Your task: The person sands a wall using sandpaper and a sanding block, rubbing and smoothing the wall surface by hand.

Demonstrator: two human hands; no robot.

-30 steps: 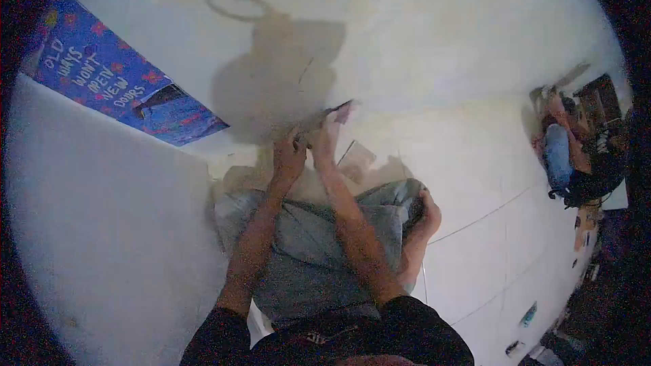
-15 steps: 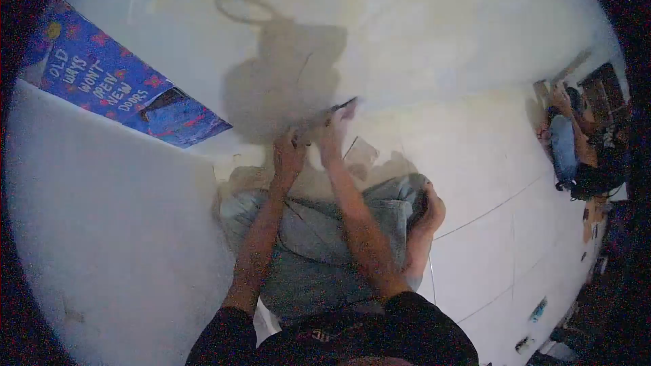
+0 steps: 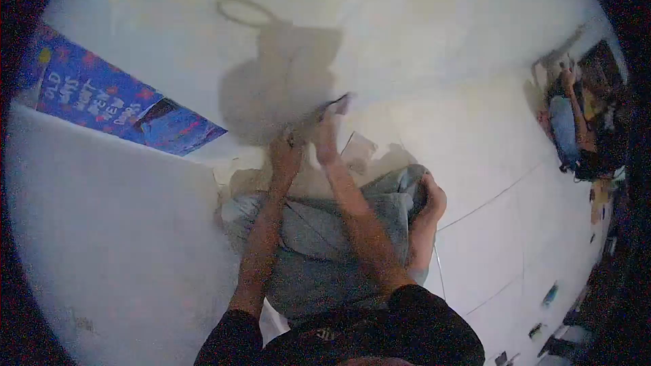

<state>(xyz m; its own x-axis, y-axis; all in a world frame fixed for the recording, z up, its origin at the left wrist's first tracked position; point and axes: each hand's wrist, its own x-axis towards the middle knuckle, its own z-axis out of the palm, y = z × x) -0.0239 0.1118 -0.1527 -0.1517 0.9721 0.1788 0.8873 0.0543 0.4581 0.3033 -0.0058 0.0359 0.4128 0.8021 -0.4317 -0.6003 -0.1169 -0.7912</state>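
My right hand (image 3: pixel 327 137) is raised before the pale surface, its fingers closed on a small thin dark object (image 3: pixel 336 103) that points up and to the right. Blur hides what kind of object that is. Close beside it on the left is my left hand (image 3: pixel 287 150), with curled fingers; whether anything is in them I cannot make out. A small pale square piece (image 3: pixel 359 149) lies just right of my right wrist, near my bent knee.
A blue painted banner (image 3: pixel 112 95) with white lettering runs along the left. My crossed legs in grey trousers (image 3: pixel 325 230) are below my arms. Another person (image 3: pixel 566 122) is at the far right, near dark items. Small objects (image 3: pixel 550 293) lie on the floor at lower right.
The view has shifted slightly, moving the banner down and left. My right hand and the dark object appear a little further left; both hands stay close together.
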